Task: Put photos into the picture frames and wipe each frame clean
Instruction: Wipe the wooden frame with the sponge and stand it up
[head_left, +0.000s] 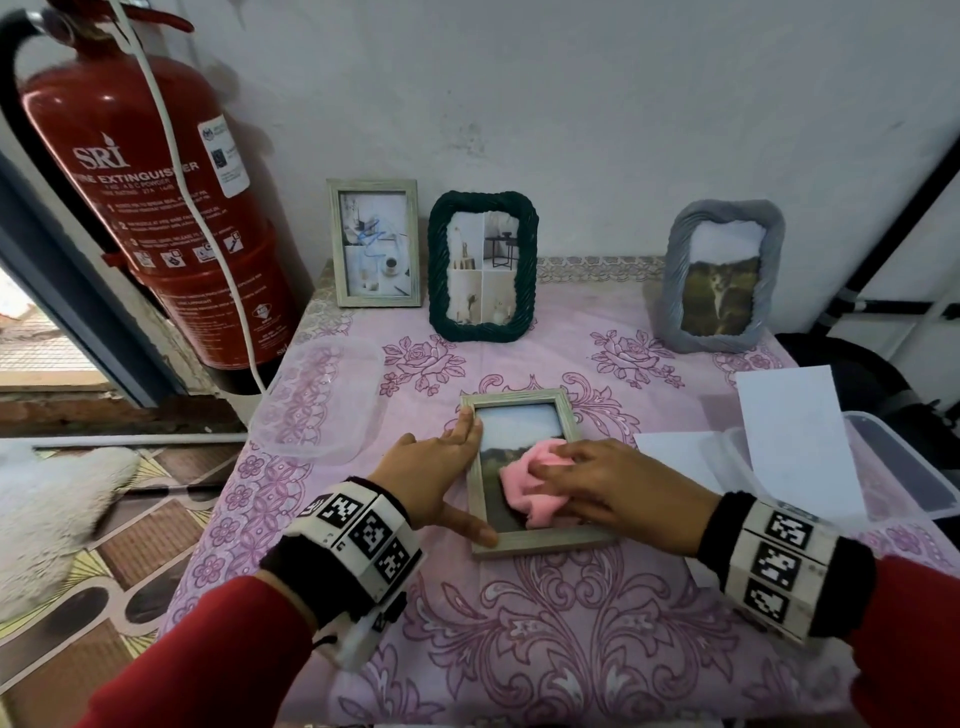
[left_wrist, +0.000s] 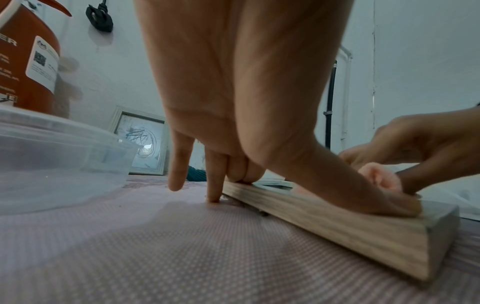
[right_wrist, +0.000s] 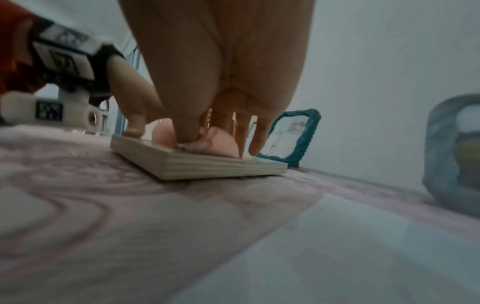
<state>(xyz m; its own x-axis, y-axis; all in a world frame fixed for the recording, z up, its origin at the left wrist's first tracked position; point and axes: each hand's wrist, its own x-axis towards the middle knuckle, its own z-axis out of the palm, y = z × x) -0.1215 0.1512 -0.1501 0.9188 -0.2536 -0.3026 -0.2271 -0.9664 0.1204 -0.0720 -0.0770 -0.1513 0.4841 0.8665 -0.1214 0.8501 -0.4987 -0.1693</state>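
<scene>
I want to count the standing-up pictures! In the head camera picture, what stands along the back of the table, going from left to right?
Red fire extinguisher → pale wooden frame → dark green braided frame → grey wavy frame. That makes three standing frames.

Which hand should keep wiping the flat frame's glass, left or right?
Right. The right hand already grips the pink cloth on the glass of the flat frame. The left hand rests on the frame's left edge, steadying it, and holds no cloth.
</scene>
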